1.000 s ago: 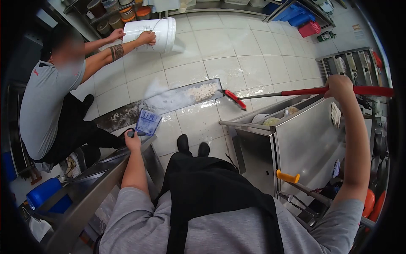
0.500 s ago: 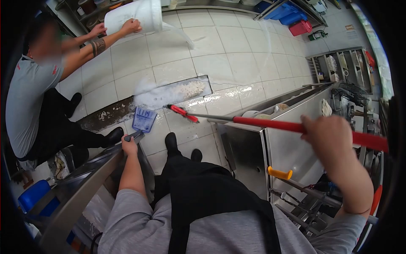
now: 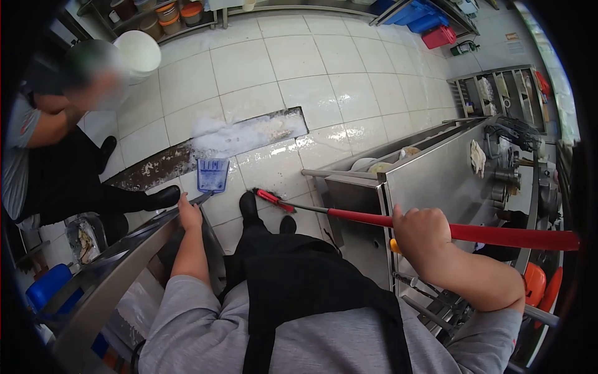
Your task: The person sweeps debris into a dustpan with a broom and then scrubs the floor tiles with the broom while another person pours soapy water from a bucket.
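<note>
My right hand point(image 3: 422, 235) is wrapped around the red handle of a broom point(image 3: 361, 217). The broom's red head point(image 3: 274, 199) is low by the floor, close beside my black boot point(image 3: 249, 209). On the left, my left hand point(image 3: 190, 213) is closed on the dark handle of a blue dustpan point(image 3: 212, 176). The pan is beside the near edge of a long floor drain channel point(image 3: 168, 165), partly covered by white foam point(image 3: 233, 138). What lies in the pan, if anything, I cannot make out.
A co-worker point(image 3: 50, 156) stands at left with a white bucket point(image 3: 138, 53), one foot near the dustpan. A steel counter point(image 3: 436, 181) borders my right side, a steel rail point(image 3: 124, 280) my left. The tiled floor point(image 3: 299, 56) is wet. Blue and pink bins point(image 3: 439, 37) stand far off.
The broom and my right hand have moved left and nearer me, bringing the head toward my boot. The dustpan has turned slightly. The co-worker's bucket went from tipped and pouring to upright, farther left.
</note>
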### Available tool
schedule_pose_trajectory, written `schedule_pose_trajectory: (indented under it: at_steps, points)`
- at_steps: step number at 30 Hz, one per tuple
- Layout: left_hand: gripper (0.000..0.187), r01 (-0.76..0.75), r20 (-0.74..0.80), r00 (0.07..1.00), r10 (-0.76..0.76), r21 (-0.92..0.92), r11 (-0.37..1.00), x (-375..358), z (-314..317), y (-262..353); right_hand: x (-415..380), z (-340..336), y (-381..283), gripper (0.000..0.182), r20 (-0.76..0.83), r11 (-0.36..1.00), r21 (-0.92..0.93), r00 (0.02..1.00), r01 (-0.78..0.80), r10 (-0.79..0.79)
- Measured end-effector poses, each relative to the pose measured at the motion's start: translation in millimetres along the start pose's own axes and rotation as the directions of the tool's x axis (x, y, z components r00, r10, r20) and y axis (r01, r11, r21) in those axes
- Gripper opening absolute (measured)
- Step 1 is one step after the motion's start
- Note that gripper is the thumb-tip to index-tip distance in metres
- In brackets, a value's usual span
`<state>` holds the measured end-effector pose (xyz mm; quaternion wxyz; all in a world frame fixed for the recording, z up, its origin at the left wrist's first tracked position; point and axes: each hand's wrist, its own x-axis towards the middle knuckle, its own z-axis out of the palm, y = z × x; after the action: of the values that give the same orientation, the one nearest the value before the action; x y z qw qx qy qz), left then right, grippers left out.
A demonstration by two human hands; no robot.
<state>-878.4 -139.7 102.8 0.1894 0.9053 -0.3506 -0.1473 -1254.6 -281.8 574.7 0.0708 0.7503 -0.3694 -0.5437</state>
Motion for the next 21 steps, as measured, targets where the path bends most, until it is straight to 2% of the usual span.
schedule_pose_trajectory:
  at_steps: [2, 3, 5, 6, 8, 10, 12, 14, 15, 19, 20, 21]
  points:
    - [0.036, -0.121, 0.225, 0.970, 0.088, 0.137, 0.983, 6.7, -0.5, -9.6, 2.8, -7.4, -5.9, 0.025, -0.007, 1.000, 0.018, 1.000, -0.017, 0.017]
    - [0.036, -0.119, 0.223, 0.971, 0.088, 0.131, 0.984, 10.5, -0.2, -10.3, 3.3, -9.0, -5.6, 0.020, -0.013, 0.999, 0.041, 1.000, -0.024, 0.025]
    - [0.034, -0.072, 0.463, 0.880, -0.105, 0.348, 0.935, 19.5, -3.5, -6.6, 2.1, -7.8, -3.3, 0.015, -0.045, 0.998, 0.049, 0.999, -0.028, 0.031]
    - [0.034, -0.063, 0.455, 0.884, -0.108, 0.346, 0.936, 23.0, -6.3, -2.9, 2.1, -7.8, -2.6, 0.011, -0.077, 0.998, 0.061, 0.996, -0.029, 0.034]
    - [0.029, -0.153, 0.579, 0.799, -0.162, 0.457, 0.876, 26.1, -15.2, -1.8, 1.4, -10.2, -4.7, 0.011, -0.075, 0.997, 0.066, 0.997, -0.030, 0.035]
    - [0.027, -0.177, 0.596, 0.790, -0.148, 0.452, 0.874, 25.4, -14.1, -6.8, 3.3, -10.9, -4.1, 0.011, -0.078, 0.997, 0.072, 0.996, -0.027, 0.032]
    - [0.025, -0.206, 0.615, 0.778, -0.130, 0.445, 0.872, 23.0, -12.9, -9.9, 5.2, -10.0, -3.0, 0.018, -0.010, 0.996, 0.079, 0.999, -0.043, 0.044]
    - [0.024, -0.316, 0.610, 0.793, -0.007, 0.421, 0.850, 16.8, -12.5, -9.4, 8.7, -4.7, 2.9, 0.019, -0.047, 0.995, 0.088, 0.998, -0.042, 0.047]
    - [0.024, -0.355, 0.637, 0.771, -0.005, 0.436, 0.827, 13.9, -17.0, -2.9, 9.0, -2.4, 13.2, 0.019, -0.072, 0.994, 0.104, 0.996, -0.042, 0.050]
    - [0.025, -0.328, 0.631, 0.775, -0.028, 0.440, 0.836, 18.7, -23.3, -8.0, 9.1, -10.7, 44.0, 0.019, -0.088, 0.980, 0.162, 0.987, -0.117, 0.133]
    - [0.024, -0.354, 0.637, 0.771, -0.002, 0.430, 0.831, 20.3, -33.3, 1.0, 5.6, -16.5, 51.7, 0.019, -0.096, 0.982, 0.157, 0.988, -0.106, 0.122]
    - [0.024, -0.378, 0.643, 0.766, 0.024, 0.420, 0.825, 22.9, -40.0, 5.1, 1.5, -22.9, 59.3, 0.021, -0.080, 0.972, 0.171, 0.981, -0.160, 0.176]
